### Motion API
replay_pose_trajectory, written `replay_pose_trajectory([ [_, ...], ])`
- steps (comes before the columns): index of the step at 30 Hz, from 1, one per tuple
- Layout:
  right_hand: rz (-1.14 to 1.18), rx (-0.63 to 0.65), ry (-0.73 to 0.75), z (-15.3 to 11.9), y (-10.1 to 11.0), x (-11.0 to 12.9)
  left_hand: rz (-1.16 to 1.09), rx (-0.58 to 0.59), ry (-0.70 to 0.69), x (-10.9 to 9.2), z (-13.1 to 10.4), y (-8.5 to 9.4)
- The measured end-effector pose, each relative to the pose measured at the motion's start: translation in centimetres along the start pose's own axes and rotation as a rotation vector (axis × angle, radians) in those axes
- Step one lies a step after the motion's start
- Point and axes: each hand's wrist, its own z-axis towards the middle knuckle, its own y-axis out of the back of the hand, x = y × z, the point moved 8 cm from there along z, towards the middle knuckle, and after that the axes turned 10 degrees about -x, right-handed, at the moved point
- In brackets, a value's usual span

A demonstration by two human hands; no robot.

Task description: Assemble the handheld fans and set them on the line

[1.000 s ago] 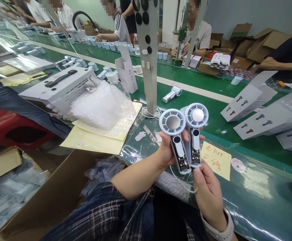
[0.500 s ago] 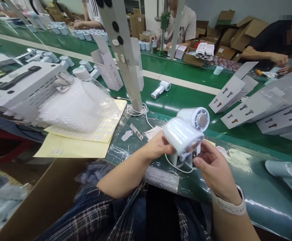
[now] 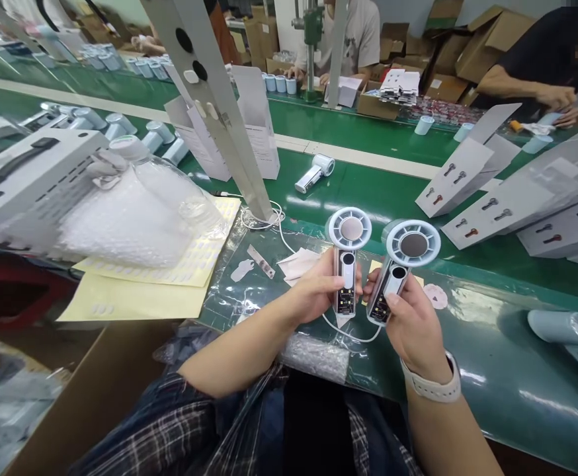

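My left hand (image 3: 315,291) is wrapped round the handle of a light blue handheld fan (image 3: 351,229), its thumb lying on the handle's front. My right hand (image 3: 416,325) grips a second handheld fan (image 3: 412,244) in the same way, tilted slightly to the right. Both fans are upright side by side, round heads on top and facing me. Dark circuit parts show through the clear handle fronts. A thin white cable (image 3: 353,337) passes below them on the bench mat. Another fan (image 3: 315,173) lies on the green belt beyond.
A metal post (image 3: 229,125) rises left of the hands. Left lie a bubble-wrap bag (image 3: 120,205), yellow sticker sheets (image 3: 130,297) and a white case (image 3: 26,172). Open printed boxes (image 3: 455,175) stand right, near another fan (image 3: 567,328). Co-workers sit across the belt (image 3: 363,175).
The two fans were overlapping, the left one tipped across the right. Now they are apart and upright, their round ends turned toward me. My right hand has lowered slightly.
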Motion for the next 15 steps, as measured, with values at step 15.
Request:
replay_pose_trajectory([
  [15,-0.015,0.045,-0.031,-0.46,0.08,-0.87,-0.001,0.004,-0.006,0.03,-0.09,-0.2],
])
